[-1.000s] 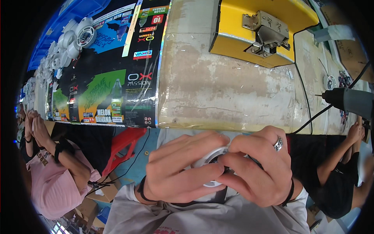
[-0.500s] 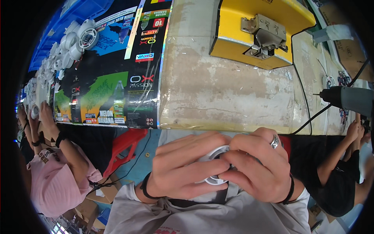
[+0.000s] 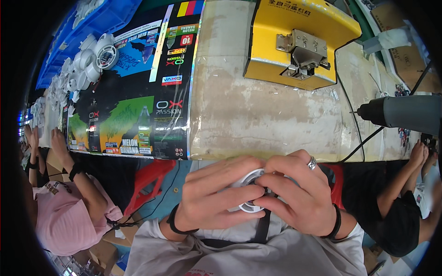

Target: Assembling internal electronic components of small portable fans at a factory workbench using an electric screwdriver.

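White round housing (image 3: 251,208) held at 6 o'clock off the bench's (image 3: 239,110) near edge, in front of the shirt. Left hand (image 3: 212,195) curled around it from 9 o'clock, gripping the rim. Right hand (image 3: 299,198) at 3 o'clock, fingers bunched at the housing's open face; cannot tell whether they pinch anything small. From the housing: yellow machine (image 3: 285,30) toward 1, grey powered driver (image 3: 400,112) at 2, white housings (image 3: 85,62) heaped at 10.
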Available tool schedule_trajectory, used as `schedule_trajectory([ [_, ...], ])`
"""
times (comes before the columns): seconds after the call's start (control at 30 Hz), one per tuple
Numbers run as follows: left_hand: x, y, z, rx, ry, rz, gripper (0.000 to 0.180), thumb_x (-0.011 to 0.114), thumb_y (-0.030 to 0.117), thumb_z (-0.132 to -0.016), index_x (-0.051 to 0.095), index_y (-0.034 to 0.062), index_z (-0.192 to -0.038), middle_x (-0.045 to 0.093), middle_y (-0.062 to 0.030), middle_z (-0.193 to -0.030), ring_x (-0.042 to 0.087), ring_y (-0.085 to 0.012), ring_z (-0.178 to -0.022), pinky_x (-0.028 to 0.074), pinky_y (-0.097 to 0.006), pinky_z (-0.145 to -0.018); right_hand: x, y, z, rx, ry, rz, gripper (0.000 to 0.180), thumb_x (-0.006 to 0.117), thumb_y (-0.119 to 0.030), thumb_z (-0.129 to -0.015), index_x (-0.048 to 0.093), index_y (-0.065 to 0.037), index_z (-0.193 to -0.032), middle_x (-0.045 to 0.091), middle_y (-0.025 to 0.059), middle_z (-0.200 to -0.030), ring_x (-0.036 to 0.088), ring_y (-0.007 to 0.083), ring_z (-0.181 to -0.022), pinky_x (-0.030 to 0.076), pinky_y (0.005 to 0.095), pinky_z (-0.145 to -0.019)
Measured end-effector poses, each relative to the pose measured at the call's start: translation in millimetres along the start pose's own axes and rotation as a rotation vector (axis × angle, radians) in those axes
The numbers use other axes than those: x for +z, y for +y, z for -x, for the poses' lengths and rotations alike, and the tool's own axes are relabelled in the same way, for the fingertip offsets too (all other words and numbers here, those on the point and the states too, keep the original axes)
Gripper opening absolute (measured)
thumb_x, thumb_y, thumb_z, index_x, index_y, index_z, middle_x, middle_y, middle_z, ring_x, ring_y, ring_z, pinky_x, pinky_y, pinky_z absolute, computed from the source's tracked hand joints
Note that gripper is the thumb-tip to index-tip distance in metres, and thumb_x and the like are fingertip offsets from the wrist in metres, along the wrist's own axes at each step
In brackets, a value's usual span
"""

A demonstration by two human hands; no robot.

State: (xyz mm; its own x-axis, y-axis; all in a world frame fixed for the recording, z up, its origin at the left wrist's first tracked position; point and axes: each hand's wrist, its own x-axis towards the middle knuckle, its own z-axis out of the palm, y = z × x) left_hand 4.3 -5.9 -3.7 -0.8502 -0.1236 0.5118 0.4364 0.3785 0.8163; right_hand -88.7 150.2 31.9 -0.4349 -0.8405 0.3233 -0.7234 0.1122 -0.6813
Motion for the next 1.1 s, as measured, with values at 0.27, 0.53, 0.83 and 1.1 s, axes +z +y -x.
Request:
schedule_trajectory([
  [0.27, 0, -4, 1, -0.010, 0.020, -0.003, 0.039, 0.082, 0.008, -0.051, 0.063, 0.0013, -0.084, 0.062, -0.0197, -0.095, 0.063, -0.0300, -0.072, 0.052, -0.031, -0.062, 6, 4, -3, 0.015, 0.035, -0.031, 0.033, 0.077, -0.013, -0.059, 0.063, 0.001, -0.086, 0.057, 0.0106, -0.093, 0.052, 0.0237, -0.070, 0.043, 0.0314, -0.060],
  [0.53, 0, -7, 3, -0.021, 0.022, -0.026, 0.038, 0.084, 0.012, -0.052, 0.063, 0.0016, -0.081, 0.063, -0.0217, -0.094, 0.065, -0.0287, -0.073, 0.052, -0.030, -0.061, 8, 5, -2, 0.019, 0.038, -0.021, 0.033, 0.077, -0.012, -0.059, 0.063, 0.001, -0.086, 0.057, 0.0108, -0.093, 0.053, 0.0249, -0.072, 0.044, 0.0324, -0.061],
  [0.83, 1, -9, 11, 0.009, -0.006, -0.046, 0.032, 0.084, 0.015, -0.054, 0.065, 0.0030, -0.077, 0.063, -0.0218, -0.094, 0.065, -0.0280, -0.070, 0.052, -0.028, -0.058, 9, -1, 5, -0.002, -0.005, 0.030, 0.037, 0.077, -0.012, -0.057, 0.063, 0.002, -0.088, 0.057, 0.0113, -0.095, 0.053, 0.0258, -0.073, 0.045, 0.0328, -0.062],
  [1.1, -6, -9, 25, 0.083, 0.028, -0.046, 0.027, 0.082, 0.013, -0.058, 0.066, 0.0057, -0.078, 0.063, -0.0214, -0.095, 0.066, -0.0301, -0.072, 0.054, -0.030, -0.058, -9, -3, 2, -0.091, 0.113, 0.054, 0.038, 0.074, -0.020, -0.068, 0.061, 0.001, -0.097, 0.054, 0.0114, -0.103, 0.053, 0.0244, -0.078, 0.046, 0.0349, -0.065],
])
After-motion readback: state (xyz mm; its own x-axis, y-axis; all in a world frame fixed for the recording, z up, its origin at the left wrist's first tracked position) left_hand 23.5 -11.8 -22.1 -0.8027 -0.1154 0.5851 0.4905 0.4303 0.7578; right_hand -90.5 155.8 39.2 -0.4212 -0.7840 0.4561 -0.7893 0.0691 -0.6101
